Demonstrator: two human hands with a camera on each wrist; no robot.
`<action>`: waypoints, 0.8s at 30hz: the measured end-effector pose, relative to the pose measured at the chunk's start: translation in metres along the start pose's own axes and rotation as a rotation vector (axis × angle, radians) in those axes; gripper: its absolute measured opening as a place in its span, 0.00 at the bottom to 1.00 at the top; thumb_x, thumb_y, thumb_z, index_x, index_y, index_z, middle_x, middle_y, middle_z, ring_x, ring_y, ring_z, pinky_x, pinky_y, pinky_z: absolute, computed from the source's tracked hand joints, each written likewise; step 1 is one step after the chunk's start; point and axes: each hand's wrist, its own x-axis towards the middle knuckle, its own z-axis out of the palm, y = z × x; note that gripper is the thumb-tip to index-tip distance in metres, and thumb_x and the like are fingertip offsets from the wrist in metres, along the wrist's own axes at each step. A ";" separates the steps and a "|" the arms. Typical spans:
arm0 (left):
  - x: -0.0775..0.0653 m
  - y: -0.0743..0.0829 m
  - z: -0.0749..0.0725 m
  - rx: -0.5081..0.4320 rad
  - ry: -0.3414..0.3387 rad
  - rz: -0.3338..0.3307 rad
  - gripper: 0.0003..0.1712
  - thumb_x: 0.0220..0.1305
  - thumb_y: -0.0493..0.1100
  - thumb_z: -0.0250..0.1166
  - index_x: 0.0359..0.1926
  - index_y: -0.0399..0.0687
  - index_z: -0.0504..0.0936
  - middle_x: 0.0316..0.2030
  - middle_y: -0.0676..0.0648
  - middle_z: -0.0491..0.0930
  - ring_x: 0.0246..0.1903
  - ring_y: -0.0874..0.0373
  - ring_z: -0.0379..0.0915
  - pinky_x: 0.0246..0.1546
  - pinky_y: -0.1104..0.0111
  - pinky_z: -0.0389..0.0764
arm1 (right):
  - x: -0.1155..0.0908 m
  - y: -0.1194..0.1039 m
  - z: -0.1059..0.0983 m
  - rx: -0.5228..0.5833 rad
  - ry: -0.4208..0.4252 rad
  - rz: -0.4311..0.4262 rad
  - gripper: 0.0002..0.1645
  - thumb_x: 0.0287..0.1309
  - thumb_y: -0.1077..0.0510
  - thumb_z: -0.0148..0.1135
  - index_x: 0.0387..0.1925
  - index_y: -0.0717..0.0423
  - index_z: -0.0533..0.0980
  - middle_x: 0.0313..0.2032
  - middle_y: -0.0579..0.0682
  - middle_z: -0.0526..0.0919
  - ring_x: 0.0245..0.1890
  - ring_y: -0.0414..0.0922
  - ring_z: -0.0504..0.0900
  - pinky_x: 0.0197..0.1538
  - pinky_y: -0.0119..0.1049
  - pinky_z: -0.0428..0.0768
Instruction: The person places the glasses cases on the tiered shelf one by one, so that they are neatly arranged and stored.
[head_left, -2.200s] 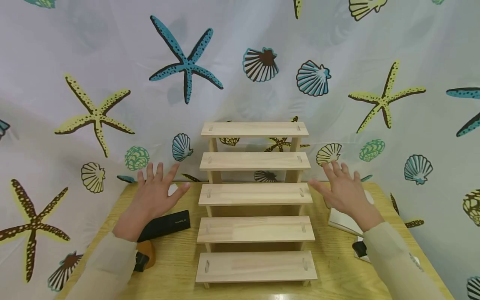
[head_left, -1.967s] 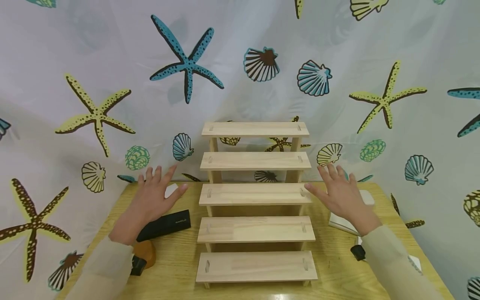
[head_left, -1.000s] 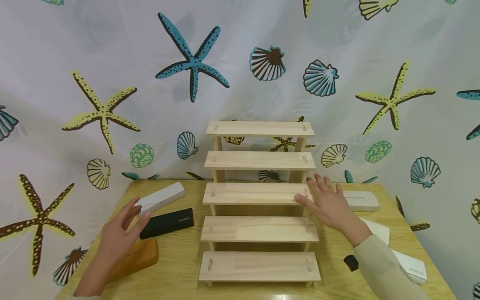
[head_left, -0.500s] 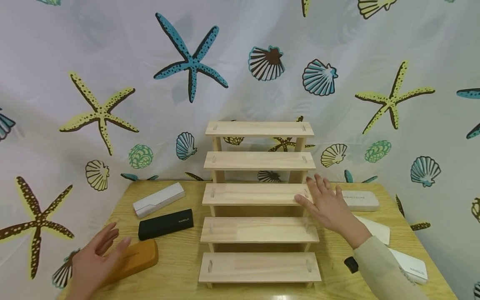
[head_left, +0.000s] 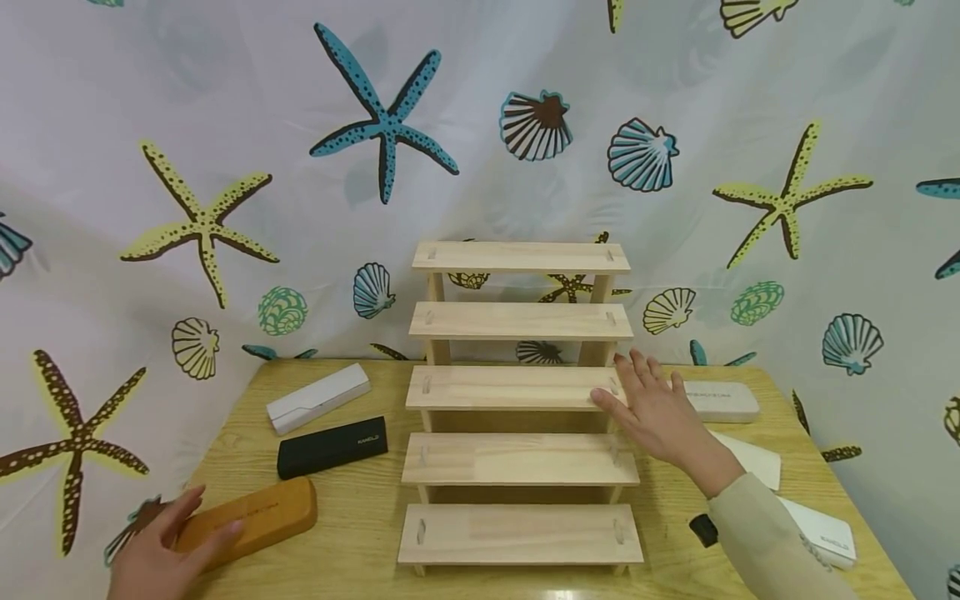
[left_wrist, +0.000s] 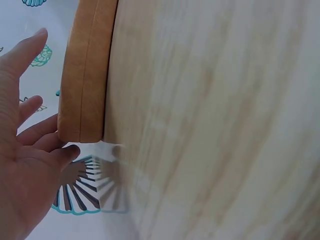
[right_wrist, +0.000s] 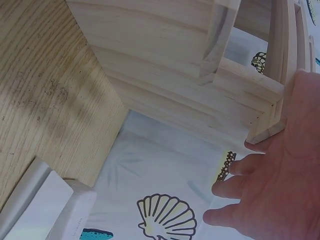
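Note:
A tan-orange glasses case point(head_left: 262, 512) lies at the table's front left. My left hand point(head_left: 161, 546) is at its left end, the thumb in front and the fingers behind. In the left wrist view, the bent fingertips are close against the end of the tan-orange case point(left_wrist: 87, 75), while the thumb stands apart from it. To the right, my right hand point(head_left: 660, 412) rests with extended fingers on the right side of a stepped wooden rack point(head_left: 517, 458), thumb on the middle step. The right wrist view has those fingers along the rack's side.
Behind the tan-orange case lie a black glasses case point(head_left: 333, 447) and a white case point(head_left: 318, 398). Right of the rack are several pale cases, one white case point(head_left: 821, 533) nearest the front. A patterned cloth point(head_left: 480, 167) hangs behind the wooden table point(head_left: 352, 533).
Both hands were raised at the rack's sides. The right moved in onto the rack and stays there. The left came down and toward the front left, to the tan-orange case, which has not moved.

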 end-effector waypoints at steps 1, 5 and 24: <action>0.002 -0.002 0.000 0.029 -0.014 -0.008 0.72 0.58 0.83 0.63 0.85 0.42 0.48 0.77 0.22 0.54 0.74 0.22 0.55 0.64 0.35 0.73 | 0.000 0.000 0.000 0.001 0.001 0.000 0.52 0.80 0.28 0.37 0.83 0.64 0.51 0.82 0.71 0.48 0.81 0.73 0.48 0.74 0.81 0.45; 0.007 -0.011 0.000 0.136 -0.071 -0.027 0.72 0.58 0.85 0.60 0.84 0.40 0.48 0.75 0.17 0.53 0.69 0.19 0.58 0.63 0.33 0.72 | 0.000 0.000 0.000 0.002 0.002 -0.004 0.52 0.80 0.29 0.38 0.83 0.64 0.51 0.82 0.71 0.48 0.81 0.73 0.48 0.74 0.80 0.46; 0.021 -0.032 0.002 0.247 -0.147 0.092 0.77 0.53 0.79 0.72 0.83 0.34 0.45 0.73 0.15 0.52 0.68 0.16 0.58 0.59 0.34 0.75 | 0.000 0.001 0.001 0.017 0.004 0.010 0.52 0.81 0.29 0.37 0.83 0.65 0.51 0.82 0.72 0.49 0.81 0.73 0.48 0.75 0.79 0.46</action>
